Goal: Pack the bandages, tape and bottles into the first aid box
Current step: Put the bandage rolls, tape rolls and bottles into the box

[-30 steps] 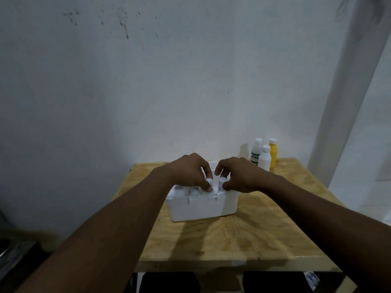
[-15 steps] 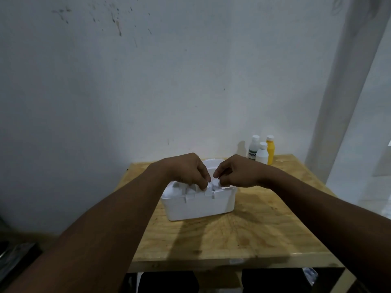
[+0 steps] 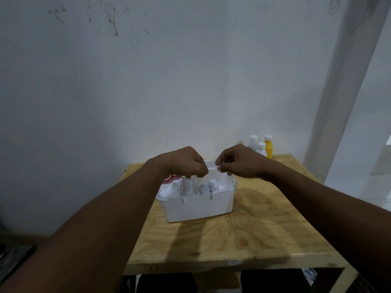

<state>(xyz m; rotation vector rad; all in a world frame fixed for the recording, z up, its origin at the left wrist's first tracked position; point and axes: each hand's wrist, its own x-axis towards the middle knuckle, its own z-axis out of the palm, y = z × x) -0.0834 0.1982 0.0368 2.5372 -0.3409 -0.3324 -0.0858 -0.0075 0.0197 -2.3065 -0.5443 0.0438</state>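
Observation:
The white first aid box stands open in the middle of the wooden table. Inside it are a red-and-white pack at the left, an upright white item, and two small white rolls. My left hand hovers over the box's left half with its fingers curled shut. My right hand is over the right half with thumb and fingers pinched; a small pale bit shows at the fingertips, too unclear to identify. Three bottles, two white and one yellow, stand behind my right hand.
The table is pushed against a stained white wall. A white pillar rises at the right, beyond the table's corner. Bare wood lies in front of and to the right of the box. Dark storage shows under the table's front edge.
Both hands were pinched together on a white piece at the box's middle. They have since lifted and moved apart, uncovering the items inside the box.

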